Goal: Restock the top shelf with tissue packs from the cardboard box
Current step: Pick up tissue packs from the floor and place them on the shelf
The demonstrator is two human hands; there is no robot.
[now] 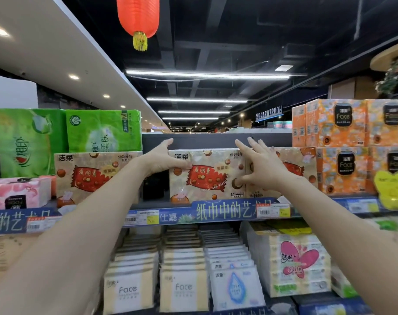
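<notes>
A beige tissue pack [208, 176] with a red candy picture stands on the top shelf [148, 204], in the middle. My left hand [162, 159] grips its upper left corner, thumb on the front face. My right hand [261, 165] lies flat with fingers spread across its right edge and the matching pack [293, 169] beside it. A third pack of the same kind [91, 176] stands to the left, with a dark gap between. The cardboard box is out of view.
Green tissue packs [68, 139] stand at the upper left, orange Face packs [343, 144] are stacked at the right. Pink packs [18, 192] sit far left. The lower shelf holds rows of small packs [184, 269]. A red lantern [137, 17] hangs overhead.
</notes>
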